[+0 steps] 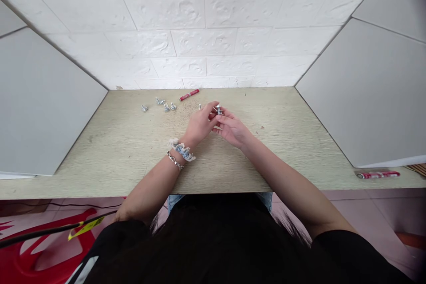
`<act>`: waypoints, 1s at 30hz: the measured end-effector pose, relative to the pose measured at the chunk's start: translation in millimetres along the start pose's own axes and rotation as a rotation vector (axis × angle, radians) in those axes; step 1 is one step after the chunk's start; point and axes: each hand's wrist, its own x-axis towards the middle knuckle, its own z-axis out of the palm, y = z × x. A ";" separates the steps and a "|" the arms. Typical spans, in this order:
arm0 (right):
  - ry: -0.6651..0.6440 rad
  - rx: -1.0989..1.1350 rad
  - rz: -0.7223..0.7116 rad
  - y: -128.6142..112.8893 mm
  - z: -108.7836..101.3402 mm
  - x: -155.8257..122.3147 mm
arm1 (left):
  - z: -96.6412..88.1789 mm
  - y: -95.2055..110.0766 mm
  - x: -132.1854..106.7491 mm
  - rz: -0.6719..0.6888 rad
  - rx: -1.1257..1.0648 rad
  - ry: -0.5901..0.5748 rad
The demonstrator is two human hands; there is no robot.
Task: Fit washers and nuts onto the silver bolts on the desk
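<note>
Silver bolt [218, 109] pinched up above the worktop [116, 155]
We're gripping it between the fingertips of our right hand [233, 129], near the worktop's far edge, with our left hand [199, 124] curled in close, though we can't tell whether its fingers are touching it. More bolts [166, 107] are lying by a red tube [189, 94]. Risk we're watching: a slippery grip letting it drop and roll away.

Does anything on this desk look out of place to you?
A red-and-white cylindrical tube lies alone at the right edge of the pale wood-grain desk, beyond the grey side panel, apart from the similar red tube at the back. Small silver metal screws also lie scattered.
</note>
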 end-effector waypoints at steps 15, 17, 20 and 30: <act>-0.052 0.042 -0.023 -1.1 -4.5 -0.9 | -0.3 -0.1 2.7 -0.049 -0.059 0.028; -0.070 0.044 -0.019 -1.7 -4.3 -1.8 | -0.8 -0.5 3.0 -0.059 -0.065 0.032; -0.079 0.048 -0.016 -1.7 -3.7 -2.7 | -1.1 -0.6 3.4 -0.065 -0.073 0.030; -0.091 0.032 0.018 -2.2 -6.1 0.2 | -0.9 0.3 3.5 -0.071 -0.048 -0.023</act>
